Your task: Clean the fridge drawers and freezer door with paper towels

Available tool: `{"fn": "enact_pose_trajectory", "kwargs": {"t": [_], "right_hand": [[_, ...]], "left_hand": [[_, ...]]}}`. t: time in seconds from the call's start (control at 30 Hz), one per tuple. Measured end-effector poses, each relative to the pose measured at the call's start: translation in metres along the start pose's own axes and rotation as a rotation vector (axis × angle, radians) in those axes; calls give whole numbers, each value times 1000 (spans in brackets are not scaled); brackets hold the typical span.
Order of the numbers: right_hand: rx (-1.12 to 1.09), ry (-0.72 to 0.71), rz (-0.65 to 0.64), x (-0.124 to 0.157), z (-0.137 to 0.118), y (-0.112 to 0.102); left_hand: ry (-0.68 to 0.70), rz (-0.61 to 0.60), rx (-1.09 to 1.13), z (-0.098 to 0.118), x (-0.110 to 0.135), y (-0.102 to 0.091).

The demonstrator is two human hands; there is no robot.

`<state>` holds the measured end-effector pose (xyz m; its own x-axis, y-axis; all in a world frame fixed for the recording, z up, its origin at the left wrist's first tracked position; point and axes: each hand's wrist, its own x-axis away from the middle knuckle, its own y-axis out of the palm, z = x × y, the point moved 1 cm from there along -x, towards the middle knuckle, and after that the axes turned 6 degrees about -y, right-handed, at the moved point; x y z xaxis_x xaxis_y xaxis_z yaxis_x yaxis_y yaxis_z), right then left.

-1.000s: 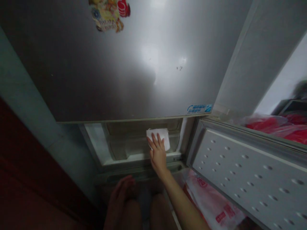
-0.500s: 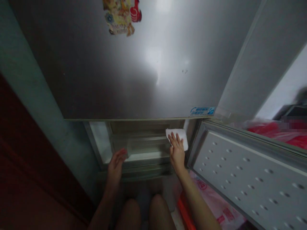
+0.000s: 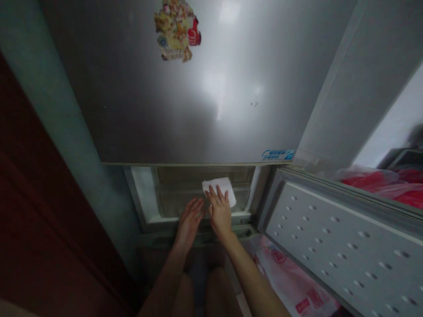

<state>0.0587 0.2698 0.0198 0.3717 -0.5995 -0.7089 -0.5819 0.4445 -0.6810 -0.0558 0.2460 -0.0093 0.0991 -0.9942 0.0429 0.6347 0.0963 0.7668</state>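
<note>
My right hand [image 3: 220,215] holds a folded white cloth [image 3: 229,187], its fingers spread across the near side of it. The cloth is in front of the drawer fronts [image 3: 178,198] inside the refrigerator's lower compartment. Just left of it is my left hand [image 3: 191,220], fingers stretched out and nothing seen in them. It is close to the right hand's fingertips, near the compartment's lower edge. The lower door [image 3: 313,233] stands swung out to the right, its dimpled inner face showing.
Above the compartment rises the silver upper door [image 3: 158,114] with a colourful sticker [image 3: 175,31]. A pink-and-white plastic bag [image 3: 291,273] lies under the swung-out door. Red plastic bags [image 3: 373,178] are behind it. A dark red panel [image 3: 42,220] borders the left side.
My right hand has moved left with the cloth, from the compartment's right side toward its middle. My left hand has come right, close beside it. The view has shifted slightly.
</note>
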Motion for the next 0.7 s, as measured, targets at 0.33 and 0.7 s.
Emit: {"fn": "enact_pose_trajectory", "kwargs": {"t": [0.33,0.7], "right_hand": [[95,188,162,23,61,-20],[61,122,153,26,34,-23]], "left_hand": [[33,-24,-35,2,1,4],[128,-78,-29,11,16,13]]}}
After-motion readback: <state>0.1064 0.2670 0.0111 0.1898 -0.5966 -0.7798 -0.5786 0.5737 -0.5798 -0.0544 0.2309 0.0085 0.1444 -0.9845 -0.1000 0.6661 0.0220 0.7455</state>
